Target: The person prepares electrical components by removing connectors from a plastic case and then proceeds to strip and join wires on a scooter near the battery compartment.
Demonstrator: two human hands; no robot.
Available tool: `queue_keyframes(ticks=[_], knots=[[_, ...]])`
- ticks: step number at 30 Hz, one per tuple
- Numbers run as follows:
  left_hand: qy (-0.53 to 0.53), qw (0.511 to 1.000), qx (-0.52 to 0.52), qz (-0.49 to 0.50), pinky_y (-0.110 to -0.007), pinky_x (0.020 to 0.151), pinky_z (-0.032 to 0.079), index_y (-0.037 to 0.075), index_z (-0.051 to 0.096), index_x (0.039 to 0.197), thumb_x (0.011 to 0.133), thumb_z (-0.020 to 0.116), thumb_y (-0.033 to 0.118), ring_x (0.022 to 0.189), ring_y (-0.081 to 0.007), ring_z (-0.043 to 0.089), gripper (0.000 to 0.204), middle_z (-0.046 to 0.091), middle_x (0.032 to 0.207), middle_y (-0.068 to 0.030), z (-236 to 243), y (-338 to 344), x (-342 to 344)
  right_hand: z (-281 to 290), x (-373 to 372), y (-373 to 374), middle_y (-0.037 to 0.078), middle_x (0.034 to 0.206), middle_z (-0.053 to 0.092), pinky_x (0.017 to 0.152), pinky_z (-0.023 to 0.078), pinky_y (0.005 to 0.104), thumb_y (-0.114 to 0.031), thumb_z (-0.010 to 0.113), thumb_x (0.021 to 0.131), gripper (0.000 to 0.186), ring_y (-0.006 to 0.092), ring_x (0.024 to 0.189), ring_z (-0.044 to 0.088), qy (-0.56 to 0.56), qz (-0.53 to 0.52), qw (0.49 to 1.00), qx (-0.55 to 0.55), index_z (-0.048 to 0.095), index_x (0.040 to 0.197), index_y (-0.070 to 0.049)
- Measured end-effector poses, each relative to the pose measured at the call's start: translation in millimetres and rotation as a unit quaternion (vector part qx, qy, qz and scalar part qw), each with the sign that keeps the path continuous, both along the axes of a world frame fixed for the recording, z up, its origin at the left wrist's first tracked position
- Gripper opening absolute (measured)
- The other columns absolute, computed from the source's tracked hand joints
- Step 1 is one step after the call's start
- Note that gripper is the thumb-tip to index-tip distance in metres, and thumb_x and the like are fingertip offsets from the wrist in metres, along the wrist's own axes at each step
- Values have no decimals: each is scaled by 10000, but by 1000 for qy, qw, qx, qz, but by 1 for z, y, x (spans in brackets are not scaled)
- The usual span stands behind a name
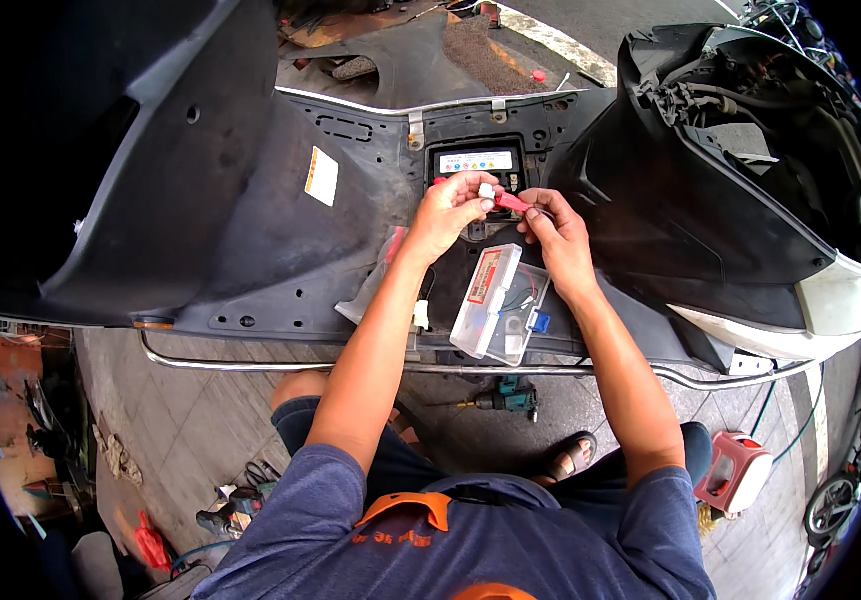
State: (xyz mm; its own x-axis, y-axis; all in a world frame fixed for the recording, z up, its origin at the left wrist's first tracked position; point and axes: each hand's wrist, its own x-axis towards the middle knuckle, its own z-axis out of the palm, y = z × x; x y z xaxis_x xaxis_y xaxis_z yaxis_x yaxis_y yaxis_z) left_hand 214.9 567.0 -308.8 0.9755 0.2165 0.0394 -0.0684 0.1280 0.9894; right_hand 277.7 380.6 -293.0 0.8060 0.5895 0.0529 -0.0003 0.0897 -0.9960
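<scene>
Left hand [442, 218]: pinches a white piece [487, 191]
Right hand [558, 235]: grips a red piece [512, 203]
Clear box [473, 320]: lies nearby

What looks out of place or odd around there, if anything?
The drill lies loose on the paving near the person's sandalled foot, an odd spot because it might get kicked. The clear plastic box sits open on the black footboard, so its contents could perhaps slip out. I see no obvious spill.
</scene>
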Motion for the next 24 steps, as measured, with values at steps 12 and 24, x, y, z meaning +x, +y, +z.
queue_keyframes(ticks=[12, 24], knots=[[-37, 996, 83, -27, -286, 888, 495, -2, 665, 1091, 828, 692, 48, 991, -160, 628, 269, 623, 1112, -66, 13, -9, 0, -6, 0, 7, 9, 893, 605, 703, 457, 227, -65, 477, 957, 172, 68, 782, 545, 18, 34, 999, 12, 591, 1064, 6], [-62, 992, 102, -33, -276, 863, 492, 1, 672, 1086, 826, 698, 65, 967, -142, 601, 269, 573, 1092, -45, 14, -5, -1, -10, 1, 9, 17, 859, 590, 688, 465, 240, -63, 481, 947, 145, 78, 749, 532, -9, 6, 1000, -13, 579, 1029, 7]])
